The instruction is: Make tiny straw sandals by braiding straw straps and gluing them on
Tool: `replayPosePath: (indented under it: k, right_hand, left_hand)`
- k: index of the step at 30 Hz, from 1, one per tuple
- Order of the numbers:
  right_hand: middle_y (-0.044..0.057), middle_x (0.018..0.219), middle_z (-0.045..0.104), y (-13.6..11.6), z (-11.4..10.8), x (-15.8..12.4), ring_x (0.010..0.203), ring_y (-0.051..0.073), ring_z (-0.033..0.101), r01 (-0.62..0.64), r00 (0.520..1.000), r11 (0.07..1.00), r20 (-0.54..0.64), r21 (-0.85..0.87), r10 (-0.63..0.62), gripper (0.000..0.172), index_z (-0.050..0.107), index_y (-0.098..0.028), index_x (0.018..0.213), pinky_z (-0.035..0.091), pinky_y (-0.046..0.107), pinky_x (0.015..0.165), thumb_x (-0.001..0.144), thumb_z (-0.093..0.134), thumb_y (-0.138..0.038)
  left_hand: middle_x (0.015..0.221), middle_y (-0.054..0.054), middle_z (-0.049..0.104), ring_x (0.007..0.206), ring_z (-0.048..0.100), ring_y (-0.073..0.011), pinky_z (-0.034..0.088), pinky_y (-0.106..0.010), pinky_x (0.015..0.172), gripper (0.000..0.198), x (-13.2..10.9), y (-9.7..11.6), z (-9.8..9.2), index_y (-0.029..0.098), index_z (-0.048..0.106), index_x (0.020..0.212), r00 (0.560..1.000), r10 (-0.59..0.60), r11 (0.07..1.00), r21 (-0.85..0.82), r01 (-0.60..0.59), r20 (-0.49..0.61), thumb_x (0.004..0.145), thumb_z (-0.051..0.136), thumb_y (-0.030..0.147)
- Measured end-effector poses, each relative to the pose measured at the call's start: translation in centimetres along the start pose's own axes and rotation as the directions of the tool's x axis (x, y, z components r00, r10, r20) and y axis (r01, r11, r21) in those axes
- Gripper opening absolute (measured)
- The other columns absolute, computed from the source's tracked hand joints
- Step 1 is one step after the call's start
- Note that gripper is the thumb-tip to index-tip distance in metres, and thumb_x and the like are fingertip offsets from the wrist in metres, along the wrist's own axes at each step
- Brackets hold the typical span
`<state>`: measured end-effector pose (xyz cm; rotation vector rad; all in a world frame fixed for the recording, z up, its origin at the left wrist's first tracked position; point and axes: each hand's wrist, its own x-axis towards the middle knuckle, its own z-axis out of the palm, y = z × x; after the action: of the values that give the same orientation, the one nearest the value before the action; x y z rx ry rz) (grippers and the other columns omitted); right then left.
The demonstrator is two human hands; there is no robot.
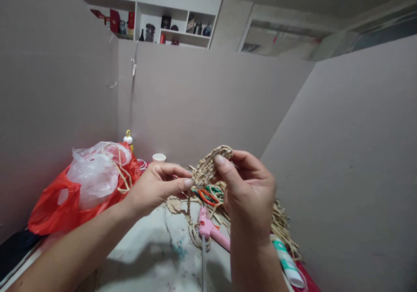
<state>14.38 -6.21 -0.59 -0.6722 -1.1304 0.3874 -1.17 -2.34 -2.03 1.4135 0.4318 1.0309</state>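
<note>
Above the table, both hands hold a small oval piece of coiled braided straw [208, 167]. My left hand [159, 182] pinches its lower left end between thumb and fingers. With the thumb on the near face, my right hand [246, 183] grips its right side. A straw braid [188, 207] hangs from the piece near my left fingertips and runs down to the table. Under the hands lies a pink glue gun [205, 222], a grey stick or cord trailing from it toward me. Part of the straw piece is hidden behind my right thumb.
A red plastic bag [55, 207] with a clear bag [94, 175] sits at the left. A white bowl [159, 157] and a yellow-white bottle [128, 139] stand at the back. Loose straw [283, 227] and a green-white roll [286, 261] lie right. Partition walls [352, 153] enclose the table.
</note>
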Motion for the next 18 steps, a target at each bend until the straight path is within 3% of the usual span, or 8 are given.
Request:
replayPosePath:
  k: [5,12,18]
  right_hand:
    - [-0.004,0.064,0.067,-0.1,0.4,-0.2,0.053,0.009,0.062,0.075,0.996,0.997,-0.059,0.014,-0.074,0.008,0.071,-0.022,0.078,0.055,0.020,0.050,0.077,0.073,-0.015]
    - [-0.004,0.066,0.068,0.1,0.9,-0.4,0.054,0.011,0.064,0.187,0.971,0.977,-0.129,-0.102,-0.199,0.009,0.069,-0.022,0.079,0.057,0.022,0.049,0.077,0.071,-0.013]
    - [-0.003,0.069,0.067,-0.2,1.2,-0.7,0.058,0.012,0.065,0.213,0.960,0.967,-0.152,-0.139,-0.233,0.010,0.066,-0.023,0.079,0.057,0.026,0.053,0.079,0.070,-0.015]
  left_hand:
    - [0.071,-0.002,0.073,0.065,0.067,-0.0108,0.055,-0.020,0.062,0.008,0.0,-0.2,0.0,0.018,0.077,0.080,0.999,0.035,0.999,-0.011,-0.035,0.005,0.072,0.078,0.021]
    - [0.073,0.000,0.072,0.065,0.063,-0.0079,0.053,-0.018,0.064,0.008,0.1,-0.1,-0.1,0.019,0.077,0.077,0.995,0.093,0.996,0.012,-0.093,-0.044,0.070,0.080,0.019]
    - [0.077,-0.003,0.074,0.069,0.065,-0.0119,0.055,-0.023,0.067,0.012,-0.1,0.1,0.0,0.018,0.077,0.078,0.994,0.076,0.997,-0.008,-0.077,-0.075,0.068,0.081,0.022]
